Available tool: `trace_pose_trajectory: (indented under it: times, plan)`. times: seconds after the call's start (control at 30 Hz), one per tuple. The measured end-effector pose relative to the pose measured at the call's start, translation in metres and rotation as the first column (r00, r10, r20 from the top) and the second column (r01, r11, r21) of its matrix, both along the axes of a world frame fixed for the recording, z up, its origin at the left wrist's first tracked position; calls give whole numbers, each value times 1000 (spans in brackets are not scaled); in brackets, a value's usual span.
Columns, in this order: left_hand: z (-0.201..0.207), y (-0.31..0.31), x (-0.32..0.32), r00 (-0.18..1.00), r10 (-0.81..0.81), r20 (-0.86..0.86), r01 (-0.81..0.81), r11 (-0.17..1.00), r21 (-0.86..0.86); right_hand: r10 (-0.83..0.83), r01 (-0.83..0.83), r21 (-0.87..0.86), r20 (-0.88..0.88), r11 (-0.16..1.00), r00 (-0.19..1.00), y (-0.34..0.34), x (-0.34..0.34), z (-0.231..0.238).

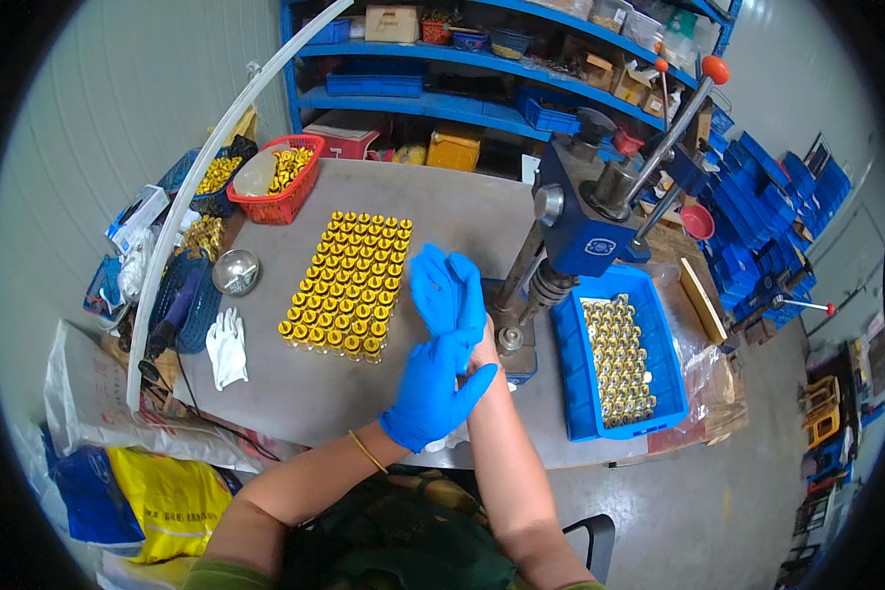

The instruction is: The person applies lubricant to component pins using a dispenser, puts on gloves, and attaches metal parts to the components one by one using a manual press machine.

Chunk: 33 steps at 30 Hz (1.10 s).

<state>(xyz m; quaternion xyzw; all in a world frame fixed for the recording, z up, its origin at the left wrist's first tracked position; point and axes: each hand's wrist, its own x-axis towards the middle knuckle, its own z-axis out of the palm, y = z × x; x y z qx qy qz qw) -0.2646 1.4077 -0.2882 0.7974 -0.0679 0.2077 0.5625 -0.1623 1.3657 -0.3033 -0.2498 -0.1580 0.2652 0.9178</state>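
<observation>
Both of my hands wear blue gloves and meet above the front of the grey table. My left hand (430, 391) has its fingers closed at the wrist of my right hand, on the cuff of that blue glove (469, 339). Bare skin shows just below this cuff. My right hand (447, 290) points away from me with its fingers stretched out, slightly blurred, holding nothing. Left of it stand rows of small yellow-topped cylindrical parts (349, 285). Close on the right is a blue lever press (585, 211) with a red-knobbed handle.
A blue crate (671, 393) of upright metal-and-yellow parts stands right of the press. At the left are a red basket (310, 182) of yellow pieces, a metal bowl (236, 272) and a white glove (227, 349). Blue shelves (442, 103) line the back. A curved pale strip (202, 162) crosses the left side.
</observation>
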Motion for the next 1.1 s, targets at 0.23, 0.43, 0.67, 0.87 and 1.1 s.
trace_pose_trajectory:
  times: [0.23,0.43,0.67,0.87,1.1]
  plan:
    - [-18,-6,-3,975,-3,223,-54,967,248,195,-197,272,34,942,980,10,48,-58]
    - [2,-14,-15,976,1,217,-36,986,161,82,-87,-24,-169,996,982,5,29,25]
    - [7,-3,-23,958,-25,287,-23,986,163,-42,248,-340,513,907,858,19,16,42]
    - [20,44,0,950,204,237,-266,926,269,527,988,-154,839,-9,136,18,11,32]
    - [25,64,24,987,-13,159,-54,910,410,926,989,120,374,-90,39,23,13,28]
